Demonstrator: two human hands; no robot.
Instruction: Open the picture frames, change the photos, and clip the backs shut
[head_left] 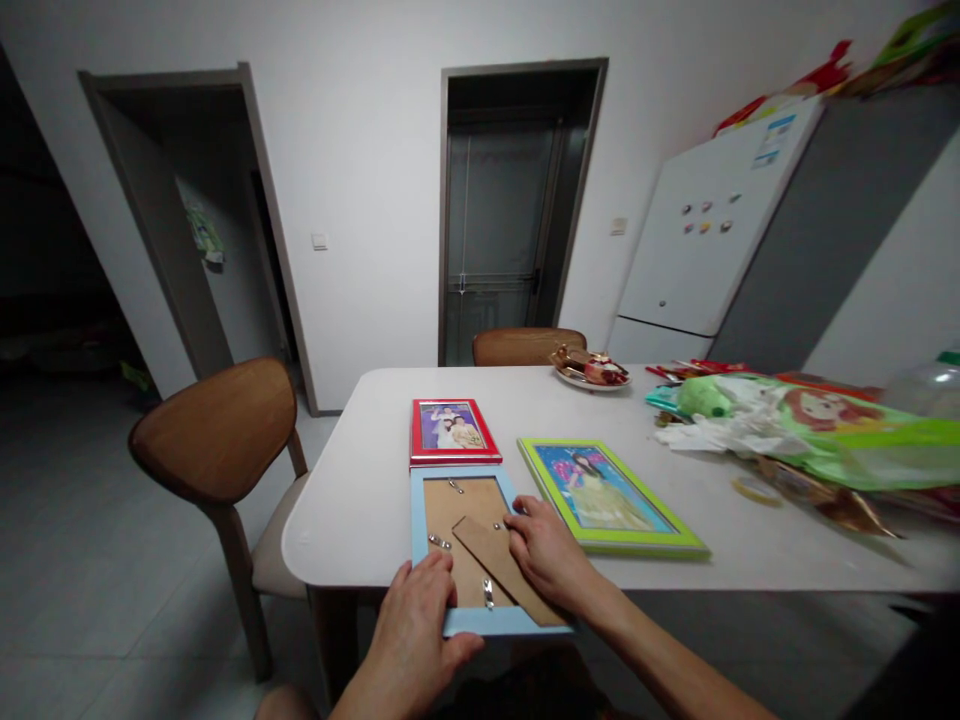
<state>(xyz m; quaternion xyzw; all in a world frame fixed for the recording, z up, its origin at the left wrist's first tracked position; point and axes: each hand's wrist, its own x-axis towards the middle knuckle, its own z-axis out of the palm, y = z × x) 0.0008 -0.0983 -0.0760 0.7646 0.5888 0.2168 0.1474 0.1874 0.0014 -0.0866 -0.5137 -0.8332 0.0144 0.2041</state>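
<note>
A light blue picture frame [418, 500] lies face down at the table's near edge, its lower end jutting out over the edge. Its brown backing board [444, 500] carries small metal clips and a brown stand leg [495, 570] lying slantwise. My left hand [424, 615] grips the lower left corner, thumb below and fingers on top. Curled fingers of my right hand [544, 545] rest on the right side, beside the right-hand clip. Touching the far end is a red picture frame [456, 458] with a photo face up. To the right lies a lime green picture frame [652, 545], also face up.
A white table [360, 480] bears a plate [592, 382] of wrapped items at the back. On the right are green plastic packaging [840, 440], a tape roll [756, 490] and a clear bottle [930, 390]. Brown chairs [217, 430] stand left and behind; a fridge [697, 230] is back right.
</note>
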